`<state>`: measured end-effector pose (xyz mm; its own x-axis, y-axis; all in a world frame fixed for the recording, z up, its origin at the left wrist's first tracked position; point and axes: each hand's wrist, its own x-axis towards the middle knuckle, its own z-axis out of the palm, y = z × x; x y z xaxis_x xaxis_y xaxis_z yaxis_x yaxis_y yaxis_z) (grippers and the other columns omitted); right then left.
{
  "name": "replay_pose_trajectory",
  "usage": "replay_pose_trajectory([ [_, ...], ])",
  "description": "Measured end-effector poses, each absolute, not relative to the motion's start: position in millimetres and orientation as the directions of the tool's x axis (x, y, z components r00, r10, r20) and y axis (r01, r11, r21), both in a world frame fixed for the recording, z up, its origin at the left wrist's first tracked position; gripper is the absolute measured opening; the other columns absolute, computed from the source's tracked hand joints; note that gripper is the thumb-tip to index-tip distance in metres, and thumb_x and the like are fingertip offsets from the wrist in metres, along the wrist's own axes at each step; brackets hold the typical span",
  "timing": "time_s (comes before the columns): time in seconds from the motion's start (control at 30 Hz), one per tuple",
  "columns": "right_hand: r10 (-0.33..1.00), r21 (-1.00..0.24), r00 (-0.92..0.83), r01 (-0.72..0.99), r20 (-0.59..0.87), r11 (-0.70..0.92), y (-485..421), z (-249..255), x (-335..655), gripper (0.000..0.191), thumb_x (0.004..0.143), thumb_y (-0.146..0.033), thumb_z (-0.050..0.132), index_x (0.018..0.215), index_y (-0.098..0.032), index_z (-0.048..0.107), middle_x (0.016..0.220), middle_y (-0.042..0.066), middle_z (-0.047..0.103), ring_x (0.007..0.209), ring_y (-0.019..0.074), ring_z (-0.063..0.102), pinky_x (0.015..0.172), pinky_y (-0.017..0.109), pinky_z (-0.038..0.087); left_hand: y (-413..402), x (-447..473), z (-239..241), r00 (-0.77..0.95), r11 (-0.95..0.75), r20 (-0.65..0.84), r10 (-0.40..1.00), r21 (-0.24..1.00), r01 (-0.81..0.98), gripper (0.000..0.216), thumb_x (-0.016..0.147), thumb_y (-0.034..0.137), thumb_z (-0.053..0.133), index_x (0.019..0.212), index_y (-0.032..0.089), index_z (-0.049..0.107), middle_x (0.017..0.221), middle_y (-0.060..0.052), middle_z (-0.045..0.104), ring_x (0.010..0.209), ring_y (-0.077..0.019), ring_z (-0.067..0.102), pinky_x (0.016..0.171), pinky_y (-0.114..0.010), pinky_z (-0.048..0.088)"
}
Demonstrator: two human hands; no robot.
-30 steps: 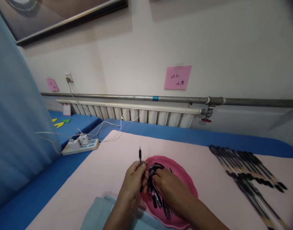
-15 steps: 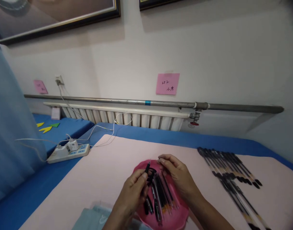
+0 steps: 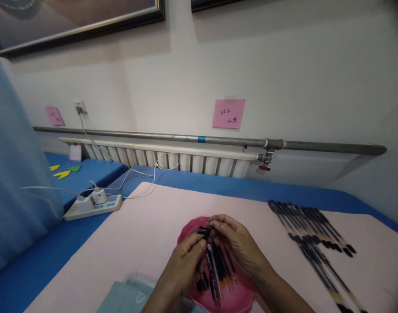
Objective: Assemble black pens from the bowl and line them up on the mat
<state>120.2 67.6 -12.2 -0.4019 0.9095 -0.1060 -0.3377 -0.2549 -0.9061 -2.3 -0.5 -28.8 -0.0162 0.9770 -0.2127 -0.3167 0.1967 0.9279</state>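
Note:
My left hand is closed around a black pen, its tip pointing up and to the right. The thumb and forefinger of my right hand pinch a small silver pen tip at the pen's upper end. Both hands are over a pink dish with a wavy rim. Inside the dish lie black pen parts and several thin refills, partly hidden by my hands.
Several pens or refills with black ends lie in rows on the pink sheet at the right. A light blue packet is by my left forearm. At the left stands a power strip with chargers and white cables.
My right hand has moved left and slightly down, bringing the small silver tip from apart onto the end of the pen. My left hand has shifted slightly right and down.

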Motion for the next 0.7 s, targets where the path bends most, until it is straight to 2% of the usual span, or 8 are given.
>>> replay_pose_trajectory([
  [0.2,0.887,-0.894,-0.444,-0.334,-0.131,-0.3,69,-12,121,0.018,0.062,-0.028,0.077,0.07,-0.017,0.067,0.059,-0.002,0.061,0.053,0.0097,0.049,0.056,0.023,0.038,-2,0,-23,-0.018,0.201,-0.222,0.975,0.911,-0.361,0.042,0.068,0.051,0.065,0.088,0.015,0.059,0.044,0.009,0.038,0.037,-0.0036,0.027,0.039,-0.02,0.015],
  [0.4,0.832,-0.902,-0.545,-0.3,-0.104,-0.31,74,-8,129,0.017,0.065,-0.029,0.075,0.072,-0.017,0.066,0.059,-0.001,0.061,0.053,0.0103,0.049,0.054,0.024,0.036,-11,-6,-9,0.09,0.417,-0.412,0.907,0.843,-0.34,0.041,0.073,0.055,0.058,0.094,0.02,0.055,0.043,0.011,0.037,0.031,-0.0025,0.017,0.034,-0.018,0.006],
  [0.6,0.791,-0.931,-0.606,-0.238,-0.081,-0.278,76,1,139,0.017,0.066,-0.03,0.074,0.072,-0.016,0.066,0.06,-0.001,0.06,0.054,0.0095,0.047,0.057,0.023,0.036,-13,-11,-10,0.229,0.452,-0.39,0.892,0.77,-0.45,0.032,0.076,0.05,0.058,0.086,0.021,0.049,0.046,0.011,0.036,0.033,-0.0018,0.014,0.033,-0.017,0.005],
  [0.7,0.797,-0.958,-0.602,-0.2,-0.047,-0.208,76,4,141,0.016,0.068,-0.031,0.071,0.073,-0.016,0.067,0.061,-0.002,0.059,0.056,0.0101,0.046,0.058,0.024,0.035,-13,-13,-10,0.27,0.461,-0.375,0.887,0.75,-0.474,0.029,0.078,0.048,0.057,0.084,0.022,0.046,0.046,0.011,0.035,0.033,-0.0019,0.013,0.032,-0.017,0.004],
])
